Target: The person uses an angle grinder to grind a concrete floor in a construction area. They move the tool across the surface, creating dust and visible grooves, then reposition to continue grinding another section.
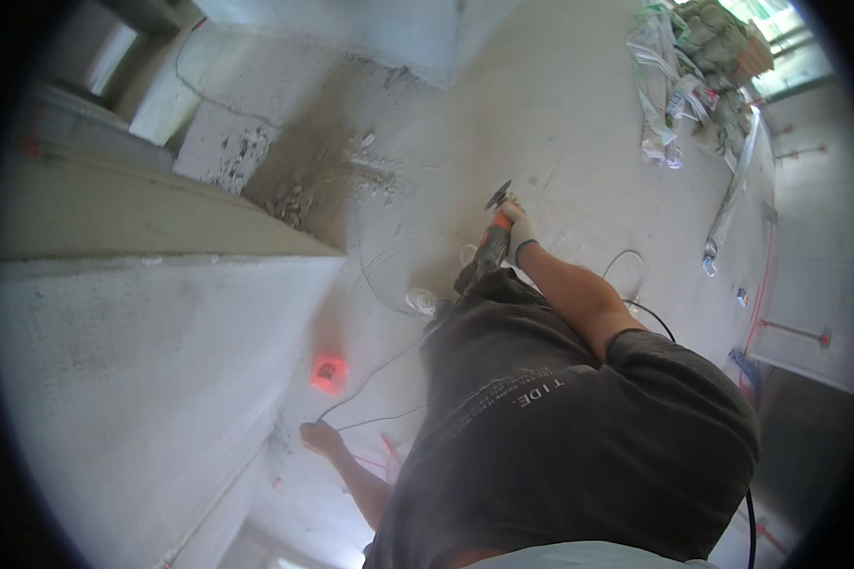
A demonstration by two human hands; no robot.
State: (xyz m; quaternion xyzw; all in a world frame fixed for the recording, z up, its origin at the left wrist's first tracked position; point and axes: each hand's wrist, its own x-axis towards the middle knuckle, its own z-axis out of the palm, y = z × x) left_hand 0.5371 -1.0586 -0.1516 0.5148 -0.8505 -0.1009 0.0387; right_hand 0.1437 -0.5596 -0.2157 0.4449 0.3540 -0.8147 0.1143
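My right hand (518, 226), in a pale work glove with a blue cuff, is wrapped round an orange and dark grey angle grinder (491, 243). The thin disc (499, 194) of the grinder points away from me, above the floor. Whether the disc is turning, I cannot tell. Low on the left, my left hand (323, 438) is bare and closed round a thin grey cable (374, 375). That cable bends at the hand and runs back toward my body on both sides of the bend.
A pale wall (152, 351) with a sharp corner stands close on the left. Broken rubble (299, 194) lies on the dusty floor beyond it. An orange-red plastic bag (329, 374) sits near my left hand. Sacks and plastic wrapping (707, 57) are heaped at the far right. A black cable (650, 313) passes behind my right arm.
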